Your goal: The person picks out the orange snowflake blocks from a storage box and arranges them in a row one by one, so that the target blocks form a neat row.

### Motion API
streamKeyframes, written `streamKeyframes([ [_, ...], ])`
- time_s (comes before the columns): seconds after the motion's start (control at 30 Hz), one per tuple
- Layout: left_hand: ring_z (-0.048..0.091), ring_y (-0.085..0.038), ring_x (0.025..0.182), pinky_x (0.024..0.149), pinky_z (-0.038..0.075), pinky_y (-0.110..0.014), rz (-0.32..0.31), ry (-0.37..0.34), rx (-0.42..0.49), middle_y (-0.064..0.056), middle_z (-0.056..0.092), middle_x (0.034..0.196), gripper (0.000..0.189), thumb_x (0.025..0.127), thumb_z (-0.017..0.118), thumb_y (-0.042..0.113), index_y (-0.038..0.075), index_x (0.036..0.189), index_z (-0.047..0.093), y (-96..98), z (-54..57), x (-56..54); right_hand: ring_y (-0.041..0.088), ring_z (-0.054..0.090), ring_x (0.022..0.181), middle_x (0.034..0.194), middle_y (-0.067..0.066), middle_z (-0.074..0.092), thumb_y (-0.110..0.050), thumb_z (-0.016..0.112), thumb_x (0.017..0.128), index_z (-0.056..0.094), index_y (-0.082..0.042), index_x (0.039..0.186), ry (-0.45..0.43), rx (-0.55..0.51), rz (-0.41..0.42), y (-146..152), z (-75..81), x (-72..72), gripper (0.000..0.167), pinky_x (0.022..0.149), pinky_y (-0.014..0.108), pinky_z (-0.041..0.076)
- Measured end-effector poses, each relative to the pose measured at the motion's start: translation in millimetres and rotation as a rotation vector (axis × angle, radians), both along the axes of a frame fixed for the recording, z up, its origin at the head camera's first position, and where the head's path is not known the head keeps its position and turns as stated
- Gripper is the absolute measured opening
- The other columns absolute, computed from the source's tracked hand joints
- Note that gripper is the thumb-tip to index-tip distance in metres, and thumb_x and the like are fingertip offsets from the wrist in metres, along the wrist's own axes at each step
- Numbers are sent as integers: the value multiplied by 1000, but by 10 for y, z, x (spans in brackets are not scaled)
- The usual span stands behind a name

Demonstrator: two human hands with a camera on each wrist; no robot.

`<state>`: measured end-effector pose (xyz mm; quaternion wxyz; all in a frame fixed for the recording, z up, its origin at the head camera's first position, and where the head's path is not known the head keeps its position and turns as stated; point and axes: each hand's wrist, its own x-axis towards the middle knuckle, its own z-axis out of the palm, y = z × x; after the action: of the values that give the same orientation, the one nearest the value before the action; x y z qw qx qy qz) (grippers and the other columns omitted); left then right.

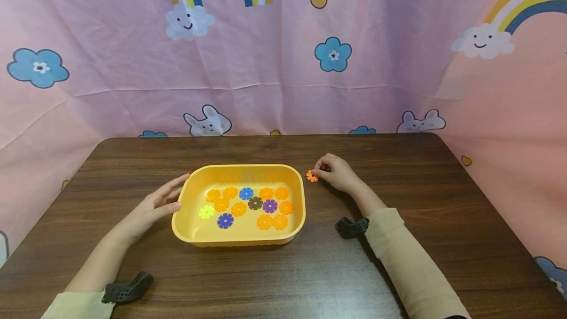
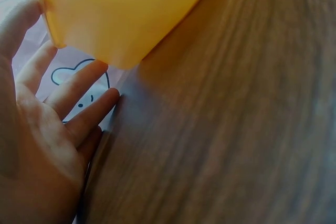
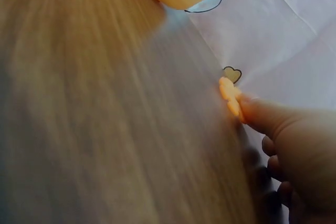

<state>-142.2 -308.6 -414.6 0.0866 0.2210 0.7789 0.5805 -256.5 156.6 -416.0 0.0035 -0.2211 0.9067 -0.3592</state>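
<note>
A yellow plastic tub [image 1: 195, 234] stands on the table, with several notched, flower-shaped plastic discs lying in it. Most are orange; the others include a blue disc [image 1: 246, 193], a purple disc [image 1: 269, 206] and a yellow-green disc [image 1: 206, 211]. Beyond the tub's right end, my right hand [image 1: 338, 174] pinches an orange disc [image 1: 312, 176] between thumb and fingers. The right wrist view shows that orange disc [image 3: 230, 97] nearly edge-on. My left hand [image 1: 152, 206] touches the tub's left end, its fingers spread and fairly straight; in the left wrist view fingertips meet the yellow wall [image 2: 126, 19].
The dark wood-grain table [image 1: 266, 279] has rounded far corners. A pink cloth [image 1: 283, 63] printed with rainbows, flowers and rabbits hangs behind it and along its sides. Each wrist wears a black band, such as the one on the right wrist [image 1: 352, 228].
</note>
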Motion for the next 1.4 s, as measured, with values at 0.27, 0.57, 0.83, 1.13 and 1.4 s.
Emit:
streamKeyframes([
  [0.27, 53, -7, 118, 88, 46, -25, -3, -11, 7, 5, 49, 139, 60, 98, 47, 3, 10, 152, 24, 3, 6, 6, 19, 47, 75, 82, 2, 52, -20, 69, 90, 66, -11, 83, 40, 51, 13, -9, -6, -13, 12, 68, 33, 39],
  [0.57, 54, -8, 116, 88, 45, -24, 8, 2, -2, 7, 50, 137, 60, 97, 47, 4, 10, 152, 25, 1, 12, 9, 18, 46, 74, 81, 2, 52, -19, 70, 89, 66, -9, 85, 59, 62, 12, -32, 5, -8, 11, 67, 32, 39],
  [0.83, 55, -8, 116, 88, 45, -24, 3, 5, -3, 9, 51, 136, 60, 97, 47, 4, 9, 152, 24, -3, -14, 2, 20, 49, 78, 89, 5, 54, -20, 69, 90, 67, -7, 94, 16, -18, -10, -16, 80, 45, 14, 69, 32, 42],
  [1.13, 54, -8, 116, 87, 46, -26, -7, 11, 2, 7, 51, 136, 60, 97, 46, 3, 9, 152, 24, 6, -11, -7, 22, 47, 81, 91, 6, 53, -22, 70, 89, 65, -7, 98, 49, -85, -27, 14, 254, 109, 18, 71, 35, 41],
  [1.4, 53, -7, 117, 88, 45, -24, -1, 18, -6, 2, 49, 139, 60, 97, 46, 2, 9, 152, 23, 14, 3, 11, 19, 53, 84, 94, 4, 56, -20, 71, 88, 66, -7, 98, 107, -165, 27, -48, 380, 184, 17, 74, 34, 45],
])
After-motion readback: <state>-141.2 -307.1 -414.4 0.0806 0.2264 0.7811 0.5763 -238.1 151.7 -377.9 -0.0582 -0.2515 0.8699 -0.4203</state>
